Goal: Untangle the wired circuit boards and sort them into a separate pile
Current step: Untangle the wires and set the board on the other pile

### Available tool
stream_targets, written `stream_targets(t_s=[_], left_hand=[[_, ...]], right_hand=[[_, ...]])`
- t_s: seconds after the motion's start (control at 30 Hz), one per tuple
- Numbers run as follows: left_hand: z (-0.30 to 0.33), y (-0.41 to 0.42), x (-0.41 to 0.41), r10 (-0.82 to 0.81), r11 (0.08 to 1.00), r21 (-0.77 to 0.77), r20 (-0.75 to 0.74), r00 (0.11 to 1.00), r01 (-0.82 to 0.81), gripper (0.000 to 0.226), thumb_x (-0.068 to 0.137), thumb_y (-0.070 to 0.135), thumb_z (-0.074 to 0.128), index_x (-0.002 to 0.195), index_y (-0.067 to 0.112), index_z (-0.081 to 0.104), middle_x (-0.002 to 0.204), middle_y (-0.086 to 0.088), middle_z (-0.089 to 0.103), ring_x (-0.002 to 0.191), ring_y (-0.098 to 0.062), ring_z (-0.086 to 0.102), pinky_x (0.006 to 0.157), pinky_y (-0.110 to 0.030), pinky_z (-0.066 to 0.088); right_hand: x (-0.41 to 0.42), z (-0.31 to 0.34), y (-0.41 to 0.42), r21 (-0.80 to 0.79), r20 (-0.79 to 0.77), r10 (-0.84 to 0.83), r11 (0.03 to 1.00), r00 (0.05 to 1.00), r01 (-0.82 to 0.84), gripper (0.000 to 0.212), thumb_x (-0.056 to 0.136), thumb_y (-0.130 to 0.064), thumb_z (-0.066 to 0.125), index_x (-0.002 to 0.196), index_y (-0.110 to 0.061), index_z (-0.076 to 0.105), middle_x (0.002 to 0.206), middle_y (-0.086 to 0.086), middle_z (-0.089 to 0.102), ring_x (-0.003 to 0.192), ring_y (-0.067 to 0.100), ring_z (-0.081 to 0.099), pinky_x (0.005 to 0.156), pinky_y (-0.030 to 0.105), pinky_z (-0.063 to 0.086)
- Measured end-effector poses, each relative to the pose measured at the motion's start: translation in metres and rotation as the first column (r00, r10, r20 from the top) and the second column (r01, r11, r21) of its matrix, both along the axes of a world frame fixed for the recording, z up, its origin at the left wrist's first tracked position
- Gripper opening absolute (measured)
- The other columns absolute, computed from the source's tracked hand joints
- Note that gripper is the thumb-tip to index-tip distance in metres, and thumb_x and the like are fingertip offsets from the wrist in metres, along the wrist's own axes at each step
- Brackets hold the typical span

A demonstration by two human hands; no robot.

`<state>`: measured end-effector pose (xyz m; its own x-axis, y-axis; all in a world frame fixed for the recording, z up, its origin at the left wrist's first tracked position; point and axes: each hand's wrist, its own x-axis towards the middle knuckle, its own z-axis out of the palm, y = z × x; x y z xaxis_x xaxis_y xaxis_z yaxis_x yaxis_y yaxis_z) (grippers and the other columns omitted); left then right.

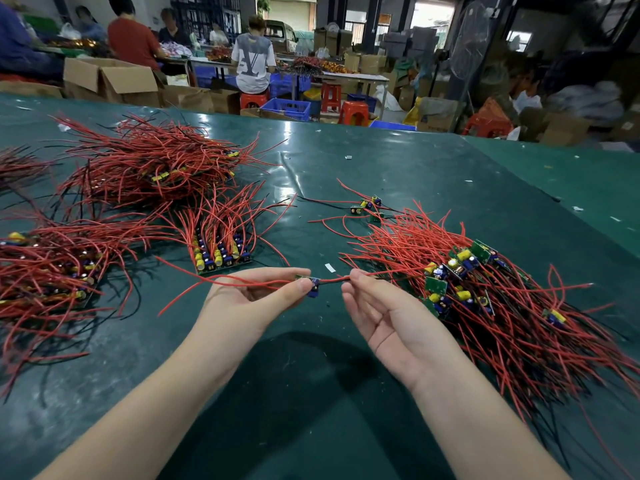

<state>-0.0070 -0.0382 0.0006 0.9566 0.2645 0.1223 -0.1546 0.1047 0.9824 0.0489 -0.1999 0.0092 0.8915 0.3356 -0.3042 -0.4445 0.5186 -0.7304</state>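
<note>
Both hands are working low over the green table, palms turned up and inward. The left hand is pinching a small circuit board between thumb and forefinger, the other fingers curling loosely beneath; a red wire is trailing from the board out to the left across the palm. The right hand is pinching the twisted red-and-black lead that is running from the board, thumb and forefinger closing on it, the remaining fingers hanging half-curled and holding nothing. The lead is stretching taut between the two hands, just above the tabletop. To the right, touching the right hand's far side, the tangled pile of wired boards is lying spread out, green boards with yellow and blue parts showing among red wires. Just beyond the left hand, a neat stack of sorted boards is standing in rows, wires fanning away from the person. Further left, a second heap is sitting at the table edge, and a larger mound is lying behind it. A few loose boards are lying apart near the table's middle, and a white scrap is lying between the hands and the stack. Beyond the table, seated people, cardboard boxes, blue crates and red stools are filling the workshop floor.
</note>
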Motion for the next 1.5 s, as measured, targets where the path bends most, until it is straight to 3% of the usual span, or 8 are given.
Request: stream_targets(t_s=[0.3, 0.57, 0.83, 0.93, 1.13, 1.23, 1.4, 1.5], left_hand=[[0.001, -0.002, 0.004, -0.031, 0.948, -0.316, -0.001, 1.0, 0.029, 0.022, 0.059, 0.02, 0.072, 0.079, 0.013, 0.08, 0.083, -0.009, 0.075, 0.078, -0.013, 0.071, 0.071, -0.021, 0.056], [-0.002, 0.004, 0.006, -0.022, 0.935, -0.354, -0.036, 0.999, 0.008, 0.02, 0.063, 0.018, 0.072, 0.08, 0.012, 0.08, 0.086, -0.009, 0.075, 0.08, -0.013, 0.072, 0.073, -0.021, 0.057], [-0.001, 0.005, 0.01, -0.026, 0.918, -0.396, -0.063, 0.998, -0.002, 0.023, 0.06, 0.022, 0.073, 0.08, 0.013, 0.08, 0.084, -0.007, 0.075, 0.078, -0.013, 0.071, 0.07, -0.02, 0.056], [-0.002, 0.007, 0.01, -0.019, 0.914, -0.405, -0.07, 0.997, -0.011, 0.021, 0.061, 0.021, 0.073, 0.078, 0.013, 0.08, 0.084, -0.007, 0.075, 0.077, -0.013, 0.072, 0.069, -0.02, 0.056], [-0.004, 0.01, 0.011, 0.003, 0.909, -0.415, -0.101, 0.995, -0.045, 0.016, 0.064, 0.017, 0.072, 0.076, 0.011, 0.079, 0.083, -0.008, 0.075, 0.078, -0.014, 0.072, 0.068, -0.021, 0.057], [-0.004, 0.012, 0.012, 0.014, 0.907, -0.415, -0.125, 0.992, -0.065, 0.014, 0.064, 0.016, 0.071, 0.075, 0.011, 0.079, 0.082, -0.008, 0.075, 0.077, -0.014, 0.072, 0.067, -0.021, 0.057], [-0.004, 0.01, 0.013, -0.009, 0.918, -0.391, -0.176, 0.984, -0.062, 0.016, 0.063, 0.019, 0.073, 0.075, 0.013, 0.079, 0.083, -0.006, 0.075, 0.075, -0.012, 0.072, 0.064, -0.018, 0.056], [-0.004, 0.013, 0.015, 0.023, 0.911, -0.399, -0.207, 0.978, -0.105, 0.013, 0.062, 0.021, 0.072, 0.071, 0.014, 0.079, 0.077, 0.0, 0.073, 0.066, -0.006, 0.069, 0.056, -0.013, 0.052]], right_hand=[[-0.006, 0.007, 0.005, 0.221, -0.075, 0.039, 0.975, 0.996, -0.021, 0.013, 0.054, -0.004, 0.075, 0.067, -0.003, 0.077, 0.073, 0.008, 0.074, 0.063, 0.012, 0.072, 0.053, 0.018, 0.055], [0.002, 0.009, -0.003, 0.13, 0.058, -0.124, 0.985, 0.991, 0.116, 0.006, 0.063, -0.006, 0.072, 0.068, -0.005, 0.077, 0.074, 0.009, 0.073, 0.068, 0.014, 0.072, 0.057, 0.017, 0.055], [-0.001, 0.015, -0.003, 0.285, -0.083, -0.014, 0.958, 0.996, 0.038, 0.015, 0.052, -0.006, 0.077, 0.067, -0.003, 0.077, 0.073, 0.007, 0.074, 0.06, 0.008, 0.07, 0.049, 0.016, 0.054], [0.0, 0.015, -0.004, 0.216, 0.005, -0.052, 0.975, 0.999, 0.05, 0.006, 0.065, -0.012, 0.073, 0.067, -0.008, 0.077, 0.074, 0.005, 0.074, 0.064, 0.01, 0.071, 0.052, 0.016, 0.054], [0.007, 0.014, -0.012, 0.14, 0.098, -0.21, 0.971, 0.973, 0.196, 0.019, 0.081, -0.017, 0.068, 0.065, -0.013, 0.077, 0.072, 0.002, 0.072, 0.063, 0.009, 0.07, 0.055, 0.016, 0.054], [0.009, 0.016, -0.015, 0.16, 0.069, -0.196, 0.97, 0.978, 0.183, 0.015, 0.076, -0.017, 0.07, 0.063, -0.013, 0.076, 0.07, 0.0, 0.072, 0.06, 0.007, 0.068, 0.054, 0.016, 0.054], [0.004, 0.019, -0.013, 0.386, -0.057, -0.134, 0.911, 0.989, 0.146, 0.006, 0.067, -0.011, 0.073, 0.065, -0.006, 0.075, 0.073, 0.001, 0.072, 0.06, 0.006, 0.068, 0.052, 0.016, 0.053], [0.002, 0.014, -0.007, 0.259, 0.05, -0.14, 0.958, 0.989, 0.122, 0.01, 0.065, -0.017, 0.074, 0.071, -0.009, 0.076, 0.074, 0.003, 0.072, 0.063, 0.009, 0.069, 0.054, 0.017, 0.054]])
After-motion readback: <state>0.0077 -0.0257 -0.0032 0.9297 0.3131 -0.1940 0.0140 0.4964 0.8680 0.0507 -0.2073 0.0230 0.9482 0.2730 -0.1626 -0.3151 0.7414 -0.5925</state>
